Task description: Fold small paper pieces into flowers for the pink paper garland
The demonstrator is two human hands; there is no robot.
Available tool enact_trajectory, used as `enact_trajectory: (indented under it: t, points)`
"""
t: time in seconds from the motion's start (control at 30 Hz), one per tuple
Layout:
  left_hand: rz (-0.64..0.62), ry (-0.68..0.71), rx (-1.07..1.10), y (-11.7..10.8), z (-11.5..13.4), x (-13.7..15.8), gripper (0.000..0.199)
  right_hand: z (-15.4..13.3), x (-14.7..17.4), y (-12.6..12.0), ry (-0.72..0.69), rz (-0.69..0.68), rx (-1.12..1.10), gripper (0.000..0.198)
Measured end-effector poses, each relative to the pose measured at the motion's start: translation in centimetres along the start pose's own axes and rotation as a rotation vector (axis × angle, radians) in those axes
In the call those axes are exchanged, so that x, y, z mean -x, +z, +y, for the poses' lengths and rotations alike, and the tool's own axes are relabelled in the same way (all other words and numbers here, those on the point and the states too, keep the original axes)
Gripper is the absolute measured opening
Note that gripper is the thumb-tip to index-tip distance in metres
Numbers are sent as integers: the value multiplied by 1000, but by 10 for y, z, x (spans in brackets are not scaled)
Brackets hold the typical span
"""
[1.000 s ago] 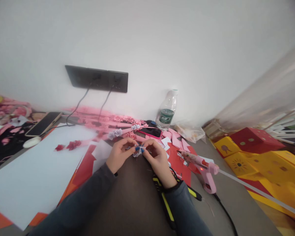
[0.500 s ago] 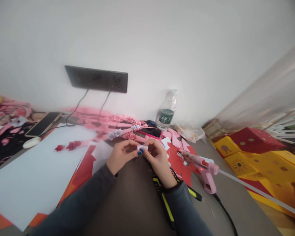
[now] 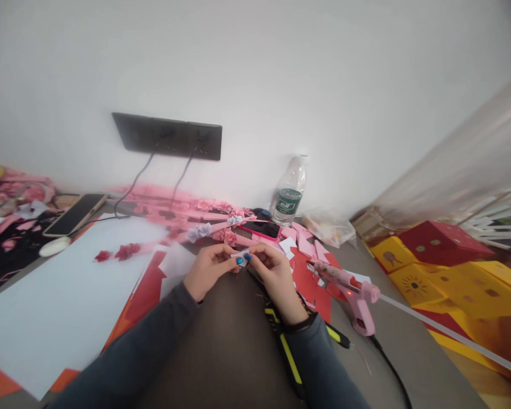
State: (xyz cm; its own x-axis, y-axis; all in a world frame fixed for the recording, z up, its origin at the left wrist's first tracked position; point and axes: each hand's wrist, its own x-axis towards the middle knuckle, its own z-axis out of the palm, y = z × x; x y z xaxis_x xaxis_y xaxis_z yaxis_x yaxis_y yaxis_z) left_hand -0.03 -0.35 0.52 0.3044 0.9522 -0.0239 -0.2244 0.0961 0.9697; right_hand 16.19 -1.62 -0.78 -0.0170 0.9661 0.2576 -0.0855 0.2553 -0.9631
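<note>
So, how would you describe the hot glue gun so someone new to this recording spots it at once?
On the grey table, look between the right hand and the yellow boxes. The hot glue gun lies there, nozzle over red paper. Its pistol shape, glowing light and long whitish stick at the back set it apart from the flat pink paper scraps nearby.

Wall (image 3: 255,74): blk rect. socket panel (image 3: 142,136), 2 grey cables (image 3: 143,172) plugged in
Btl: clear plastic bottle (image 3: 288,200), green label, upright nr wall
Right: red box (image 3: 445,241) w/ pale spots, beside yellow boxes (image 3: 481,289)
</note>
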Motion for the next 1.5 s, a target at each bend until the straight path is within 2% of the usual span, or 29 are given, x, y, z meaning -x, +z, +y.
enact_trajectory:
  t: [0.13, 0.23, 0.33, 0.5, 0.7, 1.03, 1.33, 1.5]
  points:
    - [-22, -57, 111, 2, 1, 1, 33, 0, 0, 0, 23, -17, -29, 22]
    - [-18, -87, 163, 4, 1, 2, 33, -1, 1, 3, -12, 6, -14, 16]
    - [18, -79, 191, 6, 1, 3, 33, -4, 2, 5, -115, 45, 138, 9]
    - [109, -136, 258, 10, -2, 4, 36, -11, 3, 6, -323, 116, 459, 17]
    - [126, -177, 343, 15, -3, 6, 36, -9, 6, 6, -412, 166, 624, 22]
    - [105, -152, 339, 16, -8, 7, 35, -10, 6, 7, -385, 185, 555, 21]
    - [87, -137, 295, 15, -7, 6, 38, -12, 7, 7, -462, 177, 630, 18]
    - [72, -133, 278, 15, -8, 6, 38, -11, 8, 7, -438, 166, 612, 22]
